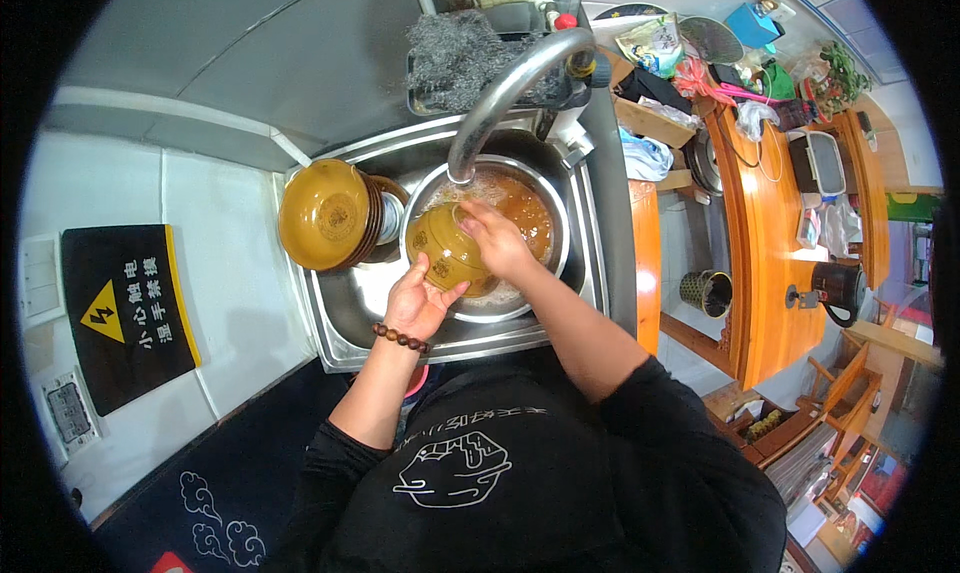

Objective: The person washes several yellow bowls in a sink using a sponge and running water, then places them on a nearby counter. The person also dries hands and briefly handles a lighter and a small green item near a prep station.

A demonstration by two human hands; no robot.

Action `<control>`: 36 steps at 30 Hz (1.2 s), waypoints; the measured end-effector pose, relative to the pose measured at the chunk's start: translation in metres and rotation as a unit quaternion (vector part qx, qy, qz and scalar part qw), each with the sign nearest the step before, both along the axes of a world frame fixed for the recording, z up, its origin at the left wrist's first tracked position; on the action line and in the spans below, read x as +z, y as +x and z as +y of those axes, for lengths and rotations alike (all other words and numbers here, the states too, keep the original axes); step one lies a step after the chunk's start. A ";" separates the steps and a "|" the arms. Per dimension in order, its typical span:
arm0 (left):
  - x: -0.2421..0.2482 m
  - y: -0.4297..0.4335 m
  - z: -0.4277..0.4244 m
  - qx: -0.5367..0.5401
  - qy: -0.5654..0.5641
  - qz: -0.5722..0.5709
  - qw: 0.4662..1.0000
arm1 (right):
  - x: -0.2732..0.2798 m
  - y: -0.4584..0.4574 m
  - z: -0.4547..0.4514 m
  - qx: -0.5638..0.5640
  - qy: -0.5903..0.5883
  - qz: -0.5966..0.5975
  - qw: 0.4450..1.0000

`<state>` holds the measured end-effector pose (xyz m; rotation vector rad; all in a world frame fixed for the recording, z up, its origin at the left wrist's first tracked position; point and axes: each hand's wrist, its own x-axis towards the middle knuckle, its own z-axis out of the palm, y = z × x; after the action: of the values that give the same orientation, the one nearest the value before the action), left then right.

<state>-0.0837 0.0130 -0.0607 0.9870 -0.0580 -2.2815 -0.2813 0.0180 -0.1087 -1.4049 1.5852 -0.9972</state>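
My left hand [420, 299], with a beaded bracelet at the wrist, grips the lower side of a yellow-brown patterned bowl [446, 247]. My right hand [495, 239] rests against the bowl's upper right side, its fingertips at the base; whether it holds anything small is hidden. The bowl is tilted, its outside facing up, over a round metal basin [561, 254] of foamy brownish water [525, 205]. Above the basin curves a steel faucet [487, 100]. Left of it, a stack of similar bowls [326, 217] lies tipped on its side in the steel sink [352, 310].
A dark tray [416, 97] with a heap of clear, glossy material [465, 55] stands behind the sink. At the left wall are a black warning sign [127, 310] and a socket [69, 412]. Wooden tables [757, 273] and a dark kettle [836, 284] are at the right.
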 end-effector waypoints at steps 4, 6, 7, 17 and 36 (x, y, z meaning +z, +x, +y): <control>0.002 0.011 -0.006 0.014 -0.013 0.014 1.000 | 0.003 -0.024 -0.019 -0.012 0.145 -0.145 0.979; 0.005 0.010 -0.004 0.025 -0.010 -0.004 1.000 | 0.008 -0.030 -0.006 -0.039 0.232 -0.284 0.929; 0.007 0.009 -0.002 0.030 -0.007 -0.012 0.999 | 0.001 -0.025 0.004 -0.064 0.205 -0.302 0.929; -0.011 0.001 -0.001 -0.011 -0.040 -0.003 0.999 | 0.057 0.023 -0.010 0.116 -0.160 0.238 0.951; 0.034 -0.002 0.025 -0.064 -0.140 -0.157 0.975 | 0.011 -0.023 -0.037 -0.137 0.132 -0.307 0.932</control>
<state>-0.0856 0.0385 -0.0266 1.2084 -0.5763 -2.1312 -0.3045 -0.0190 -0.0981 -0.6043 1.3804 -1.1865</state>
